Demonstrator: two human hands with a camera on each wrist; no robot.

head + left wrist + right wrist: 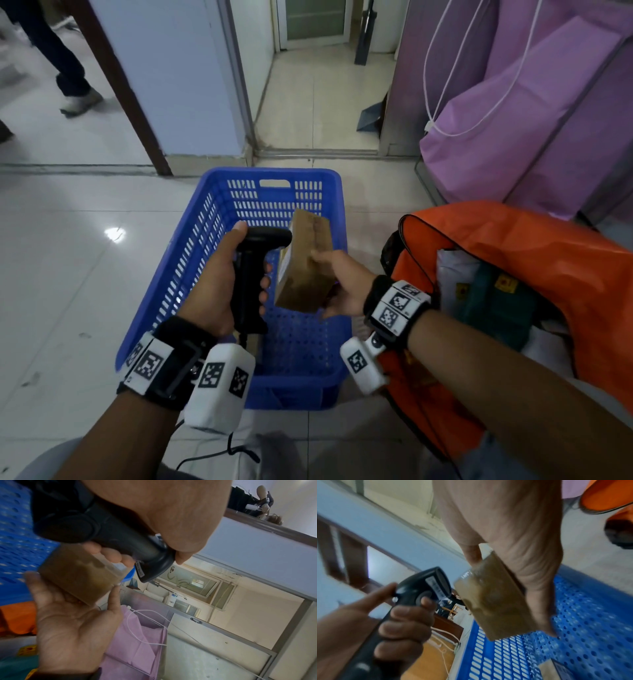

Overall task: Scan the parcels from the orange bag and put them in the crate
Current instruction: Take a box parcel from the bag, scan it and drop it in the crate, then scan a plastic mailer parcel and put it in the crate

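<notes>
My left hand (222,291) grips a black handheld scanner (253,274) by its handle, its head pointing right at a brown cardboard parcel (303,263). My right hand (342,284) holds that parcel upright above the blue slotted crate (191,260), thumb on one side and fingers on the other. In the left wrist view the scanner (106,534) sits just above the parcel (77,573). In the right wrist view the scanner head (426,586) faces the parcel (488,599), and another parcel (556,669) lies on the crate floor. The orange bag (513,260) lies open at right with several parcels inside.
A purple fabric bag (534,113) with a white cord leans against a cabinet behind the orange bag. A blue wall panel and a doorway stand beyond the crate. Another person's leg and shoe (78,99) show at far left. The scanner's cable (219,452) hangs by my knees.
</notes>
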